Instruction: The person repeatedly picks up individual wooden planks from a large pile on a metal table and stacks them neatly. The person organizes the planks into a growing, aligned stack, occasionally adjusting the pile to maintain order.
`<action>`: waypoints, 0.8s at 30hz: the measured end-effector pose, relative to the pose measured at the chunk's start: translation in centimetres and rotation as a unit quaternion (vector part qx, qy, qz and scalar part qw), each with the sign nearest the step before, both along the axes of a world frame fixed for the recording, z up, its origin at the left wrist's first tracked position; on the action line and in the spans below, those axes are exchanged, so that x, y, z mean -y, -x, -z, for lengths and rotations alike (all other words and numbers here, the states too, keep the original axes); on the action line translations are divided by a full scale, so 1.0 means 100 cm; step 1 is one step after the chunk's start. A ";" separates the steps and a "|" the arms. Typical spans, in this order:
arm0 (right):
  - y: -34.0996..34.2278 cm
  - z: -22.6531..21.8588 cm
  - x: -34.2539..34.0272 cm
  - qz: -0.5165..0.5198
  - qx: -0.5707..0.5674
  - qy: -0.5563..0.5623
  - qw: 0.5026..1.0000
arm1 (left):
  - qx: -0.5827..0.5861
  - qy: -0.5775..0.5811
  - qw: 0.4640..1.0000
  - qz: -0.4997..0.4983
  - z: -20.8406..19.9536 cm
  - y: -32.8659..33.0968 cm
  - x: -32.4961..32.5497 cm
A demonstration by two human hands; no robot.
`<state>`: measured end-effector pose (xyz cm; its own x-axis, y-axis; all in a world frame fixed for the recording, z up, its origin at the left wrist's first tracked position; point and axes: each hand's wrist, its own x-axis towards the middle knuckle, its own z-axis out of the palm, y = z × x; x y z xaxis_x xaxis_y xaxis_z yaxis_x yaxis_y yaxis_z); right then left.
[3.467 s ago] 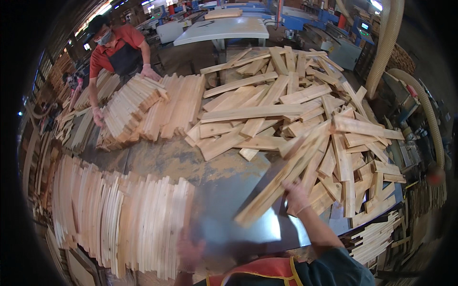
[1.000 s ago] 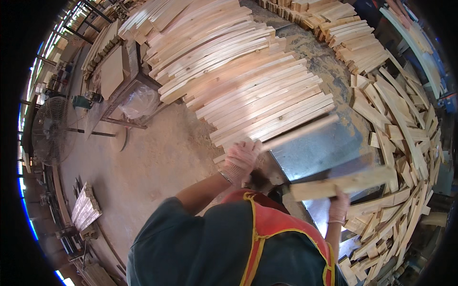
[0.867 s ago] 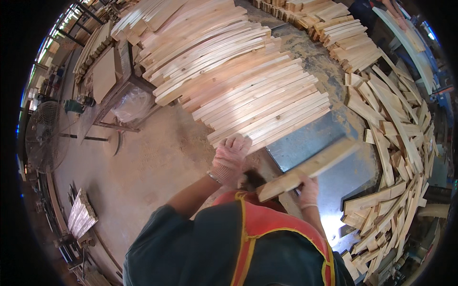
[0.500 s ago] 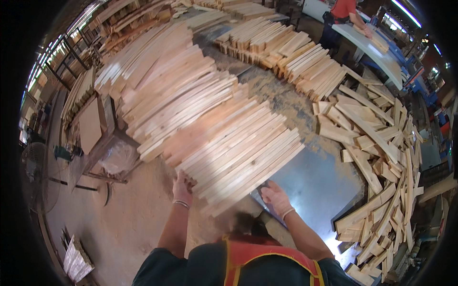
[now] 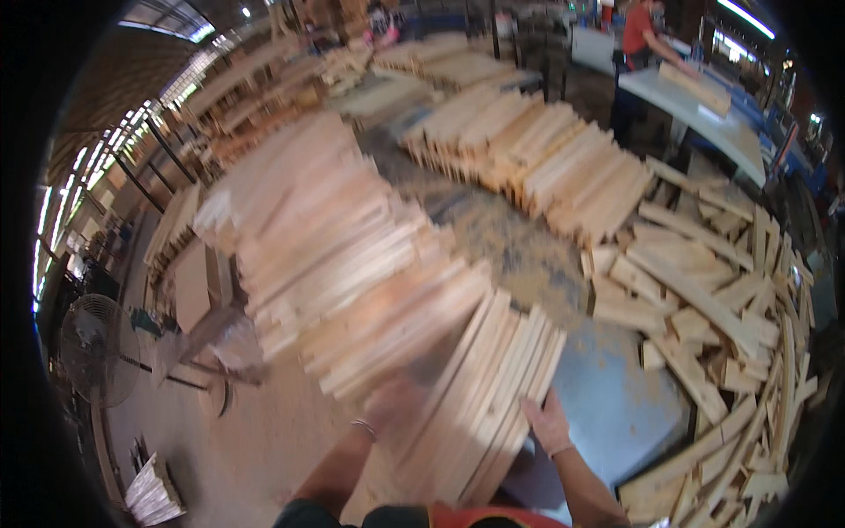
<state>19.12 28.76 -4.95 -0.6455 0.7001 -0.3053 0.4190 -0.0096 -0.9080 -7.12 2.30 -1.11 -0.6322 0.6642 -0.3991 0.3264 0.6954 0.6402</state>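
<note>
A bundle of pale wooden slats (image 5: 503, 370), lying side by side, slants toward my body at the near end of a long row of slats (image 5: 352, 264). My right hand (image 5: 550, 424) is closed against the bundle's right edge, thumb over the top slat. At its left edge is my left hand (image 5: 396, 403), blurred by motion, pressing in from the side; its fingers barely show. The bundle sits between both hands, turned away from the row, and a dark gap parts the two near the top. Its near end is blurred.
A metal tabletop (image 5: 607, 387) shows at right, beside a heap of loose offcuts (image 5: 704, 299). Another row of slats (image 5: 537, 158) lies beyond. Left are a fan (image 5: 92, 348) and a cardboard box (image 5: 201, 282). A person in red (image 5: 640, 35) works at a far table (image 5: 695, 110).
The nearest slats have been parted from the row, turned steeper and drawn toward me between my hands. Both hands have moved, the left toward the right. The head view has shifted.
</note>
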 end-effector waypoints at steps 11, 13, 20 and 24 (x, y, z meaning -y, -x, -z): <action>-0.007 -0.013 -0.021 0.122 -0.129 0.186 0.966 | -0.029 -0.004 0.999 0.024 -0.078 -0.056 -0.141; -0.016 -0.077 -0.023 0.115 -0.197 0.148 0.962 | -0.029 -0.046 0.998 0.025 -0.123 -0.065 -0.146; -0.028 -0.267 -0.015 0.182 -0.291 -0.134 0.930 | -0.173 -0.322 0.929 0.061 -0.253 -0.060 -0.150; -0.042 -0.251 0.004 0.148 -0.255 -0.241 0.925 | -0.156 -0.409 0.893 0.105 -0.239 -0.041 -0.133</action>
